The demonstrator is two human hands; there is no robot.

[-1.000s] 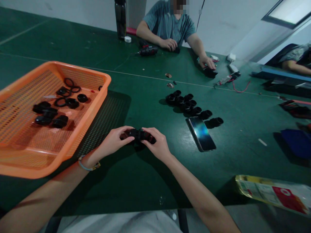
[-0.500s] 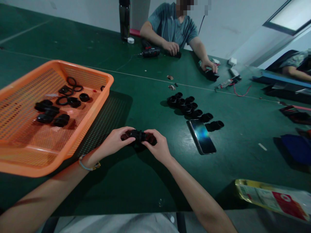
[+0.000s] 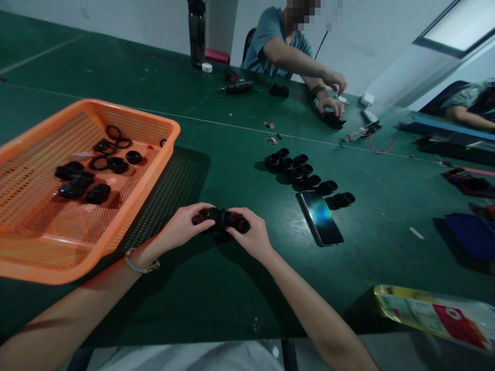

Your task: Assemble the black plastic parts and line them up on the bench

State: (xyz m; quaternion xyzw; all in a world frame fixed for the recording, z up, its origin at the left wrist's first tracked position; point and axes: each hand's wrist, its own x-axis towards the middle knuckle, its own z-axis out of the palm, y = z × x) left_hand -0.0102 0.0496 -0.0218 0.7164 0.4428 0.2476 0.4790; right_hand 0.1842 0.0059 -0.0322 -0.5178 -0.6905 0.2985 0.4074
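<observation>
Between my two hands is a black plastic pipe fitting (image 3: 221, 217) with a raised ring at its middle, held lengthwise just over the green table (image 3: 185, 304). My left hand (image 3: 189, 221) is closed around its left end, thumb in front. The right end is in the grip of my right hand (image 3: 251, 229), thumb and fingers pinching it. My palms and fingers hide both ends. To the left, an orange basket (image 3: 133, 226) holds several black fittings (image 3: 98, 193) and black rings (image 3: 113, 132). Several black pipe pieces (image 3: 297, 171) stand clustered beyond my right hand.
A phone (image 3: 320, 219) lies right of my hands. Front right is a clear package (image 3: 436, 314); a blue object (image 3: 472, 234) sits behind it. Across the table are a power drill (image 3: 238, 86), a dark bottle (image 3: 197, 38) and a co-worker (image 3: 278, 51) handling a dark part.
My hands and the fitting stay almost where they were. The co-worker has let go of one black part and reached that arm across toward the other hand.
</observation>
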